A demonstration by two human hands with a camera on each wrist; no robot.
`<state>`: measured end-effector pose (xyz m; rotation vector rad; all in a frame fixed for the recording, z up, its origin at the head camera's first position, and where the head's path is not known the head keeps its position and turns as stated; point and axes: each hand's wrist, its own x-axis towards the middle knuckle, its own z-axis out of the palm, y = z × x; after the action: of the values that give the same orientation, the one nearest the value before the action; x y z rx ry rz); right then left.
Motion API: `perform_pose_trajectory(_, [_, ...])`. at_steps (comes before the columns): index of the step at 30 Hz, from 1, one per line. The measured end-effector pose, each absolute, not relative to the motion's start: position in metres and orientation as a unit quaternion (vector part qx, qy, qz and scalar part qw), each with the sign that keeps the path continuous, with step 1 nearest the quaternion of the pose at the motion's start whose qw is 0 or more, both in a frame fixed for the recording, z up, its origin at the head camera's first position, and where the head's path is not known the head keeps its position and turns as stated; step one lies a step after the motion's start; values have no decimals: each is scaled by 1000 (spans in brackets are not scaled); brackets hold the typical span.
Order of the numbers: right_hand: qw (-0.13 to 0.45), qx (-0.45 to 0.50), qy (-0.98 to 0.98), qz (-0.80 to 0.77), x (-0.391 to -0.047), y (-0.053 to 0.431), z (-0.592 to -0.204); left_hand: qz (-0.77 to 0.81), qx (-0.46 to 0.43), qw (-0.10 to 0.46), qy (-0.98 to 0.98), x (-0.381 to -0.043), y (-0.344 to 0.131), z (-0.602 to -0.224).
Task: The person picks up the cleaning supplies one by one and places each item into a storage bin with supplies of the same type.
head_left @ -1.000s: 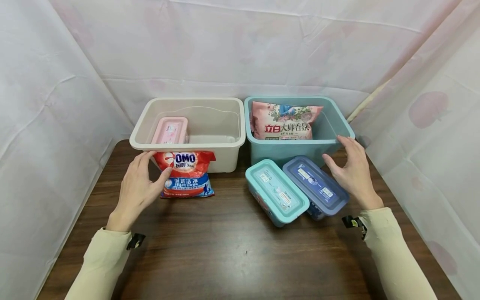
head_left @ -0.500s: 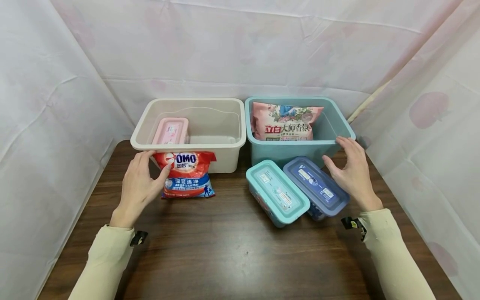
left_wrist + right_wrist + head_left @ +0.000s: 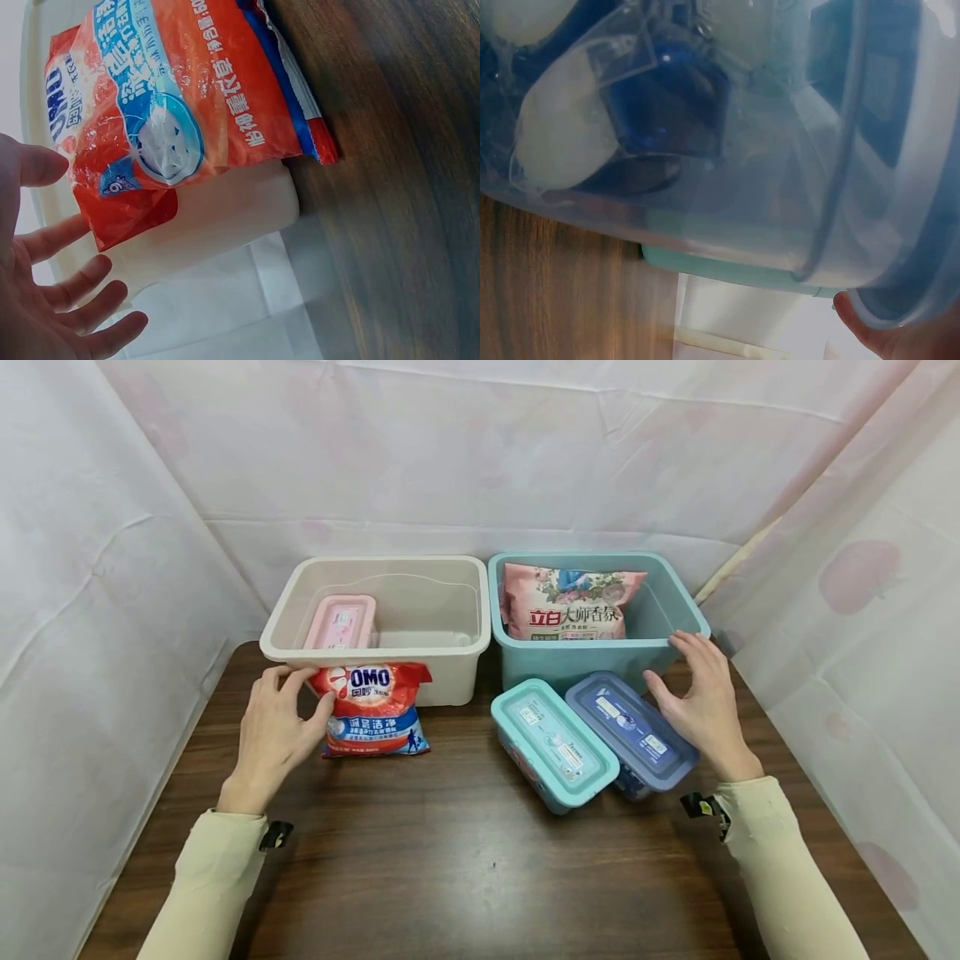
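Note:
A red and blue OMO laundry powder bag [image 3: 377,714] stands on the table, leaning at the front of the beige bin [image 3: 450,681]. My left hand [image 3: 277,722] is at the bag's left side, fingers spread, the thumb tip overlapping its front. In the left wrist view the index fingertip is right at the bag's corner, thumb and fingers [image 3: 82,283] well apart. My right hand [image 3: 705,706] has loosely bent, spread fingers near the front right corner of the blue bin [image 3: 585,662]. Its thumb is beside the navy lidded box [image 3: 632,729], which fills much of the right wrist view.
Left of the navy box lies a teal lidded box [image 3: 555,743], set at an angle. A pink lidded box [image 3: 341,622] is inside the beige bin. The blue bin holds a pink laundry powder bag [image 3: 570,602]. A pale curtain [image 3: 480,460] surrounds the wooden table [image 3: 450,868].
My left forearm has shifted slightly right, and the left hand's fingers have lowered and bent a little at the bag's top corner. The right hand, bins and boxes look nearly unchanged.

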<state>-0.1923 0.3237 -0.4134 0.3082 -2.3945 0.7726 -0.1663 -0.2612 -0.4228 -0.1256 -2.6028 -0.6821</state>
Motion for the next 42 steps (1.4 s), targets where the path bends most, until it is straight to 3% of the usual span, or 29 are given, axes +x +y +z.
perform_pose_trajectory(14, [300,118,-900,293,-192,323,-415,-296,-33,247,-922,-174,-266,-429])
perform_pose_trajectory(42, [322,122,-894,287,-196,326,-413,-307,-108,209,-922,-179,-269,-436])
